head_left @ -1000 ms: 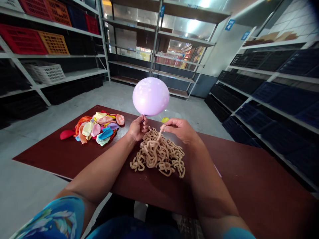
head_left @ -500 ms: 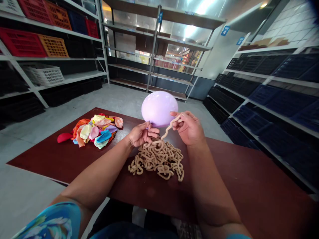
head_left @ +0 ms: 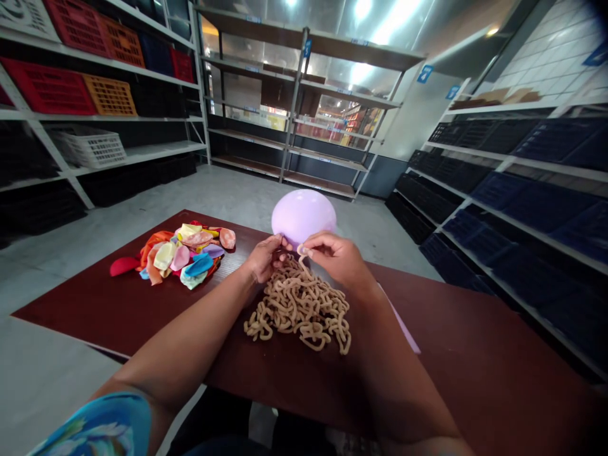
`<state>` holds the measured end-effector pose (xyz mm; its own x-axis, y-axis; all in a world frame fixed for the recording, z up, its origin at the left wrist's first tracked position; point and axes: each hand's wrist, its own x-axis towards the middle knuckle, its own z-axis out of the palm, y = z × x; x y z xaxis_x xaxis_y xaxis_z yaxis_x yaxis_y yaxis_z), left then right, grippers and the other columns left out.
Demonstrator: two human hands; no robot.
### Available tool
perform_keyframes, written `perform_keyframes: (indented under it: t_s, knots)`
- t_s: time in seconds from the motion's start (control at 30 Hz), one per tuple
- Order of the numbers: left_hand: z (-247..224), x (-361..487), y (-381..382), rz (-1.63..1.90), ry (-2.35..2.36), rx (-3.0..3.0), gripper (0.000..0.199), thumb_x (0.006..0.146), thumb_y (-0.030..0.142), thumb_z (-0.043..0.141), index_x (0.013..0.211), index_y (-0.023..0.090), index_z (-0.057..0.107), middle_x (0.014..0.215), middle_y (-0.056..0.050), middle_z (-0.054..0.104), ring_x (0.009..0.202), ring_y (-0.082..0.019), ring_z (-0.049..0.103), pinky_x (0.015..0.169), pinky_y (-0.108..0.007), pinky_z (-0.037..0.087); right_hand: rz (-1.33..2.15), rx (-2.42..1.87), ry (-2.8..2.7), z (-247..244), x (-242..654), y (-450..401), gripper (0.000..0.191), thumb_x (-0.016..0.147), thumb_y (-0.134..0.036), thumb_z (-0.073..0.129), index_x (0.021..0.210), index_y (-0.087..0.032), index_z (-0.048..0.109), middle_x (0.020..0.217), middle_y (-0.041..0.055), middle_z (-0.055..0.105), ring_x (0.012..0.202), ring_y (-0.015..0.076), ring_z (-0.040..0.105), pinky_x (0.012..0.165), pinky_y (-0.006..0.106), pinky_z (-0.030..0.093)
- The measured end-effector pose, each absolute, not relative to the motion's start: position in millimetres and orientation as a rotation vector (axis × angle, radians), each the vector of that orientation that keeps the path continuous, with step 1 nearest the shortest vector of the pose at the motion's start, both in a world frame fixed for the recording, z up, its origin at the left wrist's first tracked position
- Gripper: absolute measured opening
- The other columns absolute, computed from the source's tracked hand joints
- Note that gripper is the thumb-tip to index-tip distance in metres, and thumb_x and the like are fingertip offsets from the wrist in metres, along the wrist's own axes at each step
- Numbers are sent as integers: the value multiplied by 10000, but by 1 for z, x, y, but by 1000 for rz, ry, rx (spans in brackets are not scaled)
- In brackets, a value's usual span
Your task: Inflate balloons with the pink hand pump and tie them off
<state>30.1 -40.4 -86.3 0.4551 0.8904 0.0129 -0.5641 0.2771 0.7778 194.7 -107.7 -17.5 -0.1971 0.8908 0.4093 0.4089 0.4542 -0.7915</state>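
An inflated lilac balloon (head_left: 304,216) is held just above the table, beyond a heaped tan cord (head_left: 301,304). At the balloon's lower left, my left hand (head_left: 270,256) is closed near its neck, with the fingers curled. My right hand (head_left: 335,253) pinches an end of the tan cord beside the balloon's underside; the cord runs down from the fingertips to the heap. The exact grip at the balloon's neck is partly hidden. To the left lies a pile of deflated balloons (head_left: 180,256) in many colours.
The dark red table (head_left: 161,316) spans the front. A thin lilac strip (head_left: 403,323) lies right of my right forearm. Shelves with red, orange and white crates (head_left: 95,149) stand at left, mostly bare shelving (head_left: 332,152) behind, dark blue crates (head_left: 513,190) at right.
My right hand has moved left and slightly down, bringing the cord end to the balloon's underside. My left fingers have curled in more. A lilac strip now shows beside my right forearm.
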Motion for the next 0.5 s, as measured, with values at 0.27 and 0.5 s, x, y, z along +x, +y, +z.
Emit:
perform_keyframes:
  t_s: [0.27, 0.5]
  knots:
    - [-87, 34, -43, 1038, 559, 818, 212, 783, 326, 577, 816, 125, 521, 656, -19, 585, 344, -38, 420, 287, -148, 257, 243, -1255, -2036, -42, 187, -92, 179, 801, -188, 480, 810, -253, 646, 857, 22, 617, 834, 163, 541, 757, 307, 392]
    - [-93, 41, -48, 920, 615, 991, 271, 801, 399, 539, 765, 130, 532, 521, -23, 568, 343, -85, 471, 324, -174, 317, -168, -1333, -2212, -51, 177, -94, 226, 855, -223, 437, 742, -236, 632, 818, 44, 598, 854, 188, 488, 739, 310, 352]
